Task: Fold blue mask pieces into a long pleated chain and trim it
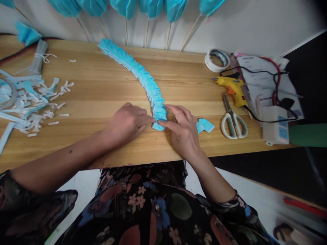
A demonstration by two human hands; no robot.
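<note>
Scraps [34, 124] in white and blue crowd the left end of the wooden table [109, 92]; from them to my left hand [127, 122] the wood is bare. Along the back edge stand blue shapes on sticks [150, 8]. My left forefinger points out and touches the near end of the blue folded strip [144, 76]; the other fingers curl under, and I can't tell whether they pinch anything. From there the strip curves away, leftward, to the back edge. My right hand [185, 131] holds its near end between thumb and forefinger, near the table's front edge. Small blue pieces [206, 125] lie just beside that hand. Open wood separates the strip from a tape roll [211, 64], scissors [230, 113] and a yellow glue gun [233, 85]. Print on the tape roll and the papers [252, 63] is too small to read.
</note>
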